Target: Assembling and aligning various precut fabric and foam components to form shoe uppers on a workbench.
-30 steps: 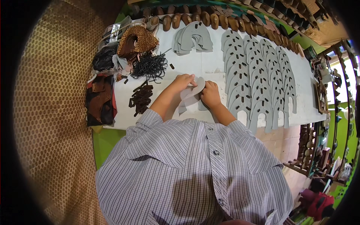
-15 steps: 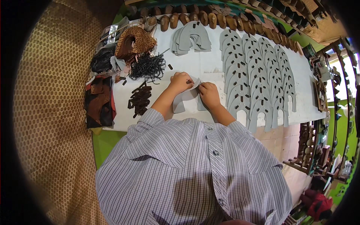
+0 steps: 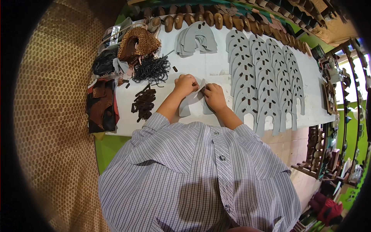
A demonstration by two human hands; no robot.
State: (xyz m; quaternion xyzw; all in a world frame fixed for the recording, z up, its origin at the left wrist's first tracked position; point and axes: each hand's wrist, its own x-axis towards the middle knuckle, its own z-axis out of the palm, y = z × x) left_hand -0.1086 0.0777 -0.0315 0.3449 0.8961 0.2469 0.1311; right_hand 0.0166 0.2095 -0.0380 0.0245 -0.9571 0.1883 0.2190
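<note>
At the near middle of the table both hands pinch the top of a U-shaped grey shoe-upper piece (image 3: 186, 107). My left hand (image 3: 185, 84) is closed on its left side. Something small and dark shows by the left fingertips, partly hidden. My right hand (image 3: 215, 96) grips the piece's right side, fingers pressed together. The grey edge between the hands is bent upward. Left of my left forearm lies a pile of small dark brown strips (image 3: 143, 103). A single dark strip (image 3: 175, 69) rests beyond my left hand.
Overlapping columns of grey upper pieces (image 3: 243, 73) with dark strips cover the right side. A grey stack (image 3: 187, 40) lies farther back, before a row of brown shoe lasts (image 3: 208, 18). Black tangled trim (image 3: 152, 69) and leopard-patterned material (image 3: 148, 38) crowd the left.
The grey piece's top edge has folded up more sharply between my hands. My right fingers have shifted slightly left and up; the left hand has barely moved.
</note>
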